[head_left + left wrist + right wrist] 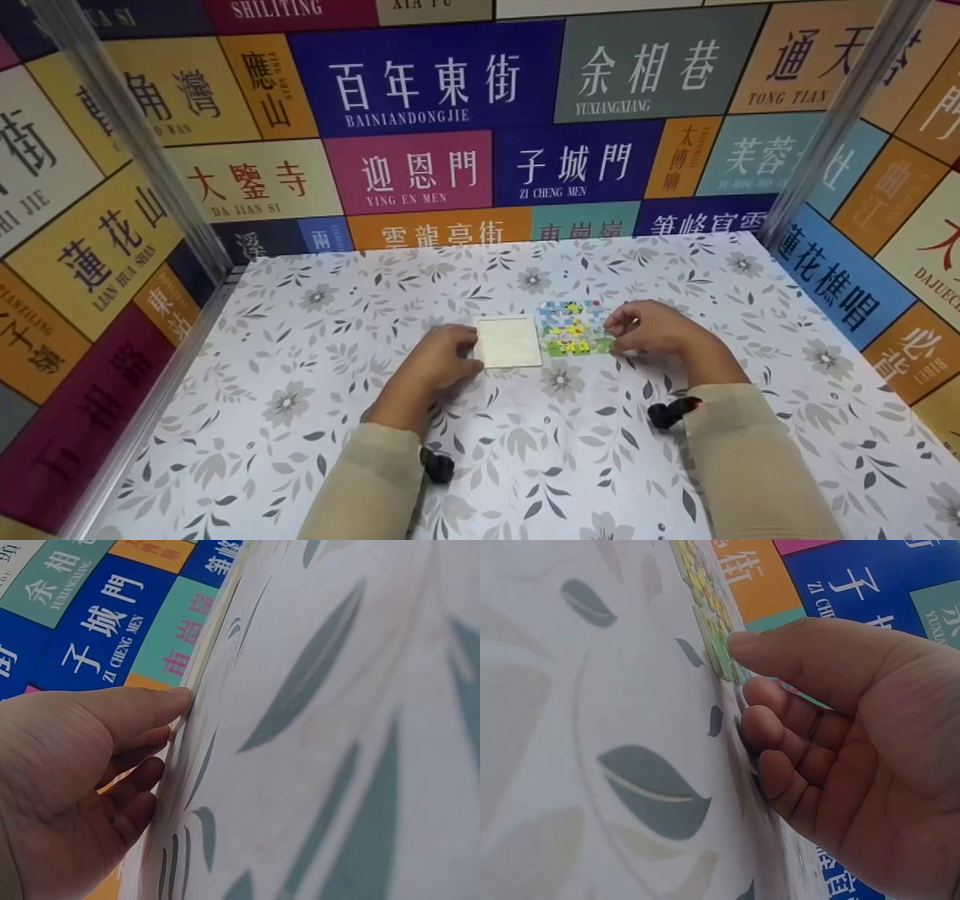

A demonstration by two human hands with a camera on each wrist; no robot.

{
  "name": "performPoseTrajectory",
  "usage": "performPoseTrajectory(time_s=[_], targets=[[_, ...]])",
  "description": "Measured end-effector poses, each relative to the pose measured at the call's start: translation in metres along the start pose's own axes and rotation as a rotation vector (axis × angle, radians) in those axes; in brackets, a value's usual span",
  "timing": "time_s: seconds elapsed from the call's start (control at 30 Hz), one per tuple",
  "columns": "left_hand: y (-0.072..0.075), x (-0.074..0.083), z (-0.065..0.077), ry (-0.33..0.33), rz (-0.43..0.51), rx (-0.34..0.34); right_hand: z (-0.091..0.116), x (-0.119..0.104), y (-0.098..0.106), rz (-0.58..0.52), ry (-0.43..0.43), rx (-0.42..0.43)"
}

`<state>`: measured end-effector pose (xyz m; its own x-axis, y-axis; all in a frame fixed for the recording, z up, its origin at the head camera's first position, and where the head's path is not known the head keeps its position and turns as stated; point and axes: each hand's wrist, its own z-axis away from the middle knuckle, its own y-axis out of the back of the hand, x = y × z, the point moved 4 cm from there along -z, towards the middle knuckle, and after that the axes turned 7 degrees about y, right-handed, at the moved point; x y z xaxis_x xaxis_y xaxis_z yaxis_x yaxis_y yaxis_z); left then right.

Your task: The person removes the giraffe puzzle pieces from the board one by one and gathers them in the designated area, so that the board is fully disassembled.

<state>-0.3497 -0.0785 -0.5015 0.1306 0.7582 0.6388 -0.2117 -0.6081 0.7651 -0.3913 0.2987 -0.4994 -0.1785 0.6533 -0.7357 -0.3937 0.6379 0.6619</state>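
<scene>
A cream square tray (pixel 509 343) with a raised rim lies flat on the table. My left hand (pixel 444 355) is at its left edge, with the thumb tip near the lower left corner. In the left wrist view, the left thumb (pixel 142 709) meets the tray's thin edge, the other fingers loosely bent beneath. Just right of the tray lies a colourful square jigsaw puzzle (pixel 574 328) in blue, yellow and green. My right hand (pixel 660 330) is beside its right edge, fingers loosely bent. In the right wrist view, the right thumb tip (pixel 746 645) overlaps the puzzle's corner.
The table (pixel 300 450) wears a white cover printed with grey leaves and flowers. Behind and beside it stand walls (pixel 420 75) of coloured panels with written signs. Clear upright strips (pixel 172 180) mark the back corners. Black wrist devices (pixel 671 412) sit at both sleeves.
</scene>
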Motion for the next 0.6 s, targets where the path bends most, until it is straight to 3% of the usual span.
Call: performPoseTrajectory(time_s=[0.37,0.5,0.6], targets=[[-0.003,-0.001,-0.003,0.053,0.003,-0.026,0.002,-0.007,0.001,0.005,-0.042,0.046],[0.0,0.001,-0.002,0.086,0.042,-0.015,0.0,-0.028,-0.002,0.052,-0.026,0.066],[0.008,0.006,0.0,0.098,0.047,0.043,0.0,-0.056,-0.005,0.117,0.024,0.103]])
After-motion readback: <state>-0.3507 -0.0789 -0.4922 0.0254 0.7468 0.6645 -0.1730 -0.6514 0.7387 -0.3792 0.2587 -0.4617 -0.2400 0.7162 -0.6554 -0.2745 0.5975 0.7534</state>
